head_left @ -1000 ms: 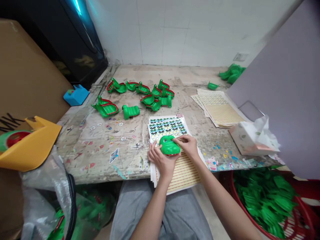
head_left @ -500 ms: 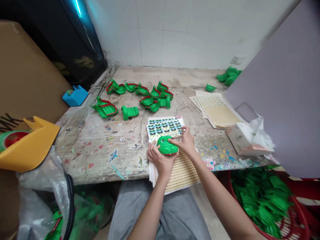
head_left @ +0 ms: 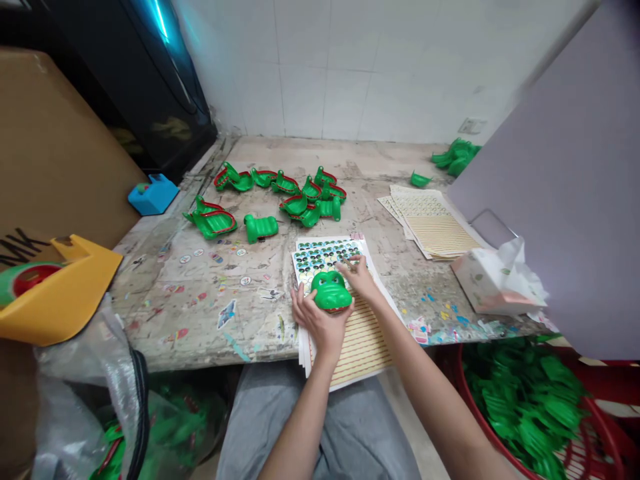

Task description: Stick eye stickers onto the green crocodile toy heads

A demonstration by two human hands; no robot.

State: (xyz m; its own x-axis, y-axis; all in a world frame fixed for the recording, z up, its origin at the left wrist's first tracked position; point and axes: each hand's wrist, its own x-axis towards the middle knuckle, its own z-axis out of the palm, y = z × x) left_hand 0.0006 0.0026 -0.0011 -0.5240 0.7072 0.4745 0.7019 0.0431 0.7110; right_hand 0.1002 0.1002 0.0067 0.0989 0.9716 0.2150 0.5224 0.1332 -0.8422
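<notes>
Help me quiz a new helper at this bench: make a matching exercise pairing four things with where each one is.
Things:
1. Green plastic crocodile head
2. Blue plastic piece
3. Tissue box
4. Heaped green plastic pieces

Places:
A. In the red basket on the floor
B. In the person's left hand
C. At the left edge of the worktable, by the dark cabinet
D. At the right side of the worktable, beside the grey panel

Pairs: 1-B, 2-C, 3-D, 4-A
</notes>
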